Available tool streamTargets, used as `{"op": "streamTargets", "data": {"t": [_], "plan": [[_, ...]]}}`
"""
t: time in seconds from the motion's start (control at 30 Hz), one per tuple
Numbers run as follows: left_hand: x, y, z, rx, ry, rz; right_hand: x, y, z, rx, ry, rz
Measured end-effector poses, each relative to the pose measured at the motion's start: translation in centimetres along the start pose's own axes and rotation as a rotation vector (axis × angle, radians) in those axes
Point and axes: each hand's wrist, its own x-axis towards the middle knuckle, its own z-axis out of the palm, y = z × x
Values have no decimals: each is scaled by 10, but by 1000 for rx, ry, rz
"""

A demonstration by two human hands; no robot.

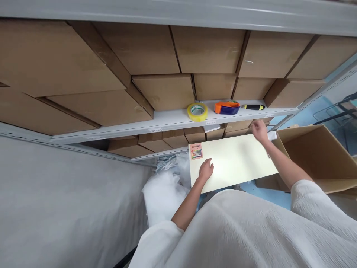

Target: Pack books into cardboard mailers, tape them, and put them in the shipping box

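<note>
A pale cream rectangular board (237,160) with a small pink picture sticker (196,151) in its left corner lies in front of my body. My left hand (205,169) rests on the board near the sticker, fingers slightly bent and thumb apart, holding nothing. Beyond the board's far right edge is my right hand (259,131), its fingers curled together just below the shelf lip; anything inside them is hidden. Close to the right wrist, a white paper-like piece (272,136) shows at the board's right end.
A yellow tape roll (197,112), an orange and blue tape dispenser (227,108) and a yellow-black cutter (253,107) lie on the shelf (173,116). Brown cartons (164,91) fill the rack. An open carton (320,156) stands right; white wrapping material (164,197) is left.
</note>
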Motion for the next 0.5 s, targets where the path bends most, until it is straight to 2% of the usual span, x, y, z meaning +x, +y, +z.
{"op": "streamTargets", "data": {"t": [0.1,0.2,0.37,0.5], "plan": [[6,28,7,-44,53,11,59,18,-30,-79,42,-95],[9,60,21,-78,103,18,100,28,-37,-115,-13,-177],[2,107,55,-129,168,8,135,41,-26,-121,-142,-197],[-12,131,84,-147,207,-34,150,47,-20,-118,-173,-207]]}}
